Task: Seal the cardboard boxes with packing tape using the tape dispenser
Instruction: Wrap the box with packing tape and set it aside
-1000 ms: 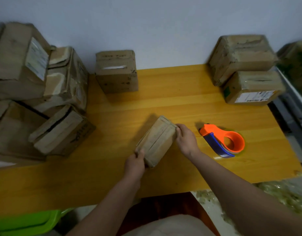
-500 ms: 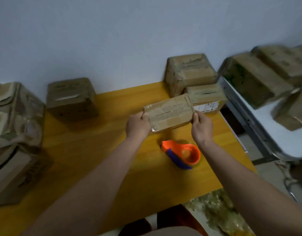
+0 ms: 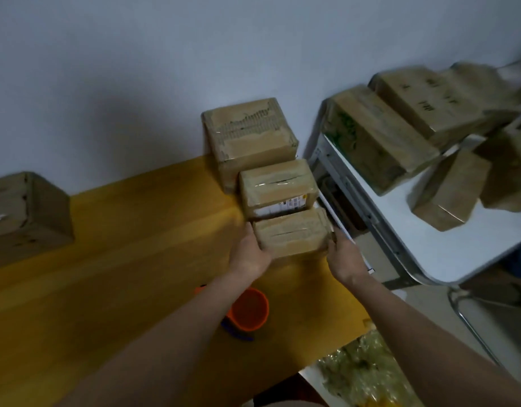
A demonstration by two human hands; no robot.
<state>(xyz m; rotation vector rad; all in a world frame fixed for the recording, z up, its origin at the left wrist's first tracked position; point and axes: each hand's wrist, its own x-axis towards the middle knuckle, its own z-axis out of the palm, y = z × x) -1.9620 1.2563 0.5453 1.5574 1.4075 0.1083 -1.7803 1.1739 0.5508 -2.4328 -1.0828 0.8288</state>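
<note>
A: Where does the job stand?

B: The person has a small brown cardboard box [image 3: 293, 232] with clear tape across its top held between both hands. The left hand [image 3: 249, 254] clasps the box's left end and the right hand [image 3: 343, 257] clasps its right end, fingers curled against the sides. Whether its base sits on the yellow wooden worktop [image 3: 121, 259] or is just above it cannot be told.

A: And where is that box relative to the others?

B: Just in front of the labelled, taped brown box [image 3: 278, 186], touching or nearly so. Behind that one stands the taller taped cardboard box [image 3: 249, 136] against the wall. The three make a row along the worktop's right edge.

A: So those look done?

B: As a judgement, yes: all three show glossy tape over the top seam, so this corner seems to be the finished pile, and the held box is being added to it.

A: The dispenser?

B: The orange and blue tape dispenser [image 3: 247, 311] lies on the worktop nearer the person than the held box, partly hidden under the left forearm. Neither hand touches it.

A: What is left?

B: Well to the left of the held box is another plain cardboard box [image 3: 27, 212] at the back of the worktop; whether its seam is taped cannot be told. To the right, on a white side table [image 3: 429, 259], lie several more brown boxes [image 3: 377, 136], blurred, their state unclear. Likely next: let go, fetch an unsealed box, take up the dispenser.
</note>
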